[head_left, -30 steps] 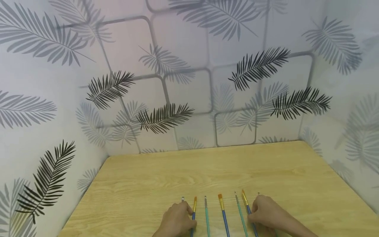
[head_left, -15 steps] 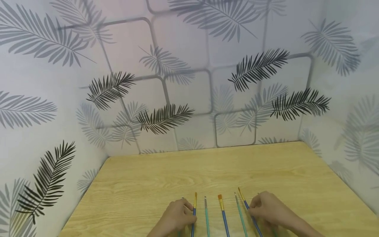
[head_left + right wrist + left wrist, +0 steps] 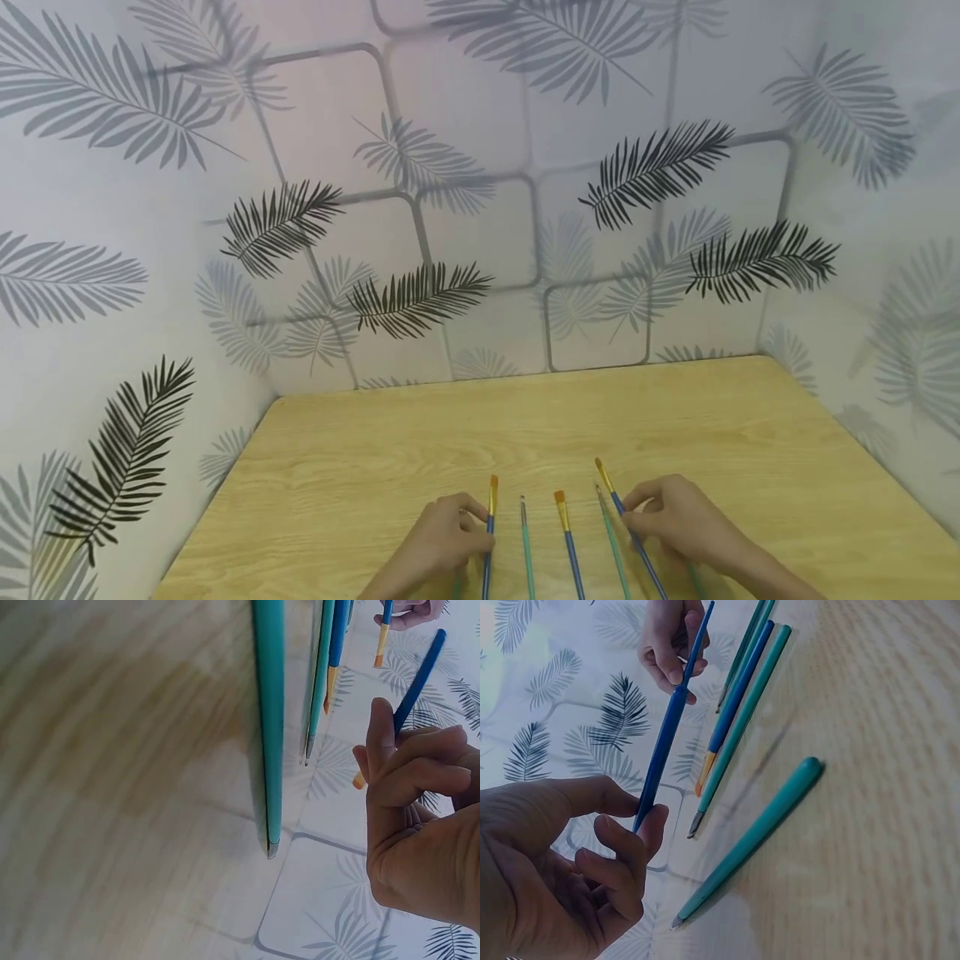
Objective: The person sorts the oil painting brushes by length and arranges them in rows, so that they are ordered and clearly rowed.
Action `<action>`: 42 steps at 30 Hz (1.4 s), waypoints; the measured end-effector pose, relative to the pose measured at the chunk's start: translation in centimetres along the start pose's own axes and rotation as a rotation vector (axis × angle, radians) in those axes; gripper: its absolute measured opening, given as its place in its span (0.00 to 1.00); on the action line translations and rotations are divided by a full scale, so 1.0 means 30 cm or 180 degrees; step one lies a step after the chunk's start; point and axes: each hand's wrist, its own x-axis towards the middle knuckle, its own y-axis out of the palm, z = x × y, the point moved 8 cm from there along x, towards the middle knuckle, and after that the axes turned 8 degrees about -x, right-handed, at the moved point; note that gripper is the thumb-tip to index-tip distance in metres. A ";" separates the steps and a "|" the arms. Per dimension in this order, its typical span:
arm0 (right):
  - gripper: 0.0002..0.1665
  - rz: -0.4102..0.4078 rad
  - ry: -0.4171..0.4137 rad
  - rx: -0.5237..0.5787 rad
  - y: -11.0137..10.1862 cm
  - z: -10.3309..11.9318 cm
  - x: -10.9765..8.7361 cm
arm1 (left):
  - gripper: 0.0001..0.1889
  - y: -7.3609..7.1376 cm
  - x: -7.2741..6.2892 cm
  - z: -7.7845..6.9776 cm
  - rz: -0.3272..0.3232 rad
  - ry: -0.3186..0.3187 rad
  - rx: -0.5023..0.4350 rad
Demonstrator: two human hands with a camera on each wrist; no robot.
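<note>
Between thumb and fingertips, my left hand (image 3: 450, 537) pinches a blue-handled paintbrush (image 3: 487, 575) with a gold ferrule and orange bristles. In the left wrist view its blue handle (image 3: 660, 750) stands off the table. My right hand (image 3: 678, 521) pinches a similar blue paintbrush (image 3: 648, 562), tilted with its bristles to the left and overlapping a teal paintbrush (image 3: 613, 537) in the head view. The right wrist view shows that blue handle (image 3: 420, 679) rising from the fingers, the orange bristles (image 3: 359, 781) below. A teal paintbrush (image 3: 750, 844) lies beneath my left hand, another (image 3: 270, 735) by my right.
Between the hands, a teal paintbrush (image 3: 527, 542) and a blue paintbrush with wide orange bristles (image 3: 570, 546) lie roughly parallel on the wood-grain table (image 3: 420, 442). A leaf-patterned wall covering (image 3: 480, 233) rises behind the table's far edge and along its sides.
Both blue paintbrushes have risen with the hands, their bristle ends farther up the head view. The right one has swung its bristles leftward, toward the teal paintbrush. The table's other paintbrushes stay put.
</note>
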 end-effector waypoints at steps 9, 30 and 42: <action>0.21 0.0021 0.0071 0.0199 0.001 -0.009 0.002 | 0.19 -0.011 0.007 -0.017 -0.0023 0.0070 0.0031; 0.24 0.0034 0.0091 0.0419 -0.009 0.023 0.025 | 0.24 -0.044 0.019 -0.089 -0.0008 0.0146 0.0016; 0.24 -0.0008 0.0101 0.0401 0.010 0.042 0.036 | 0.23 -0.068 0.028 -0.104 -0.0049 0.0105 -0.0147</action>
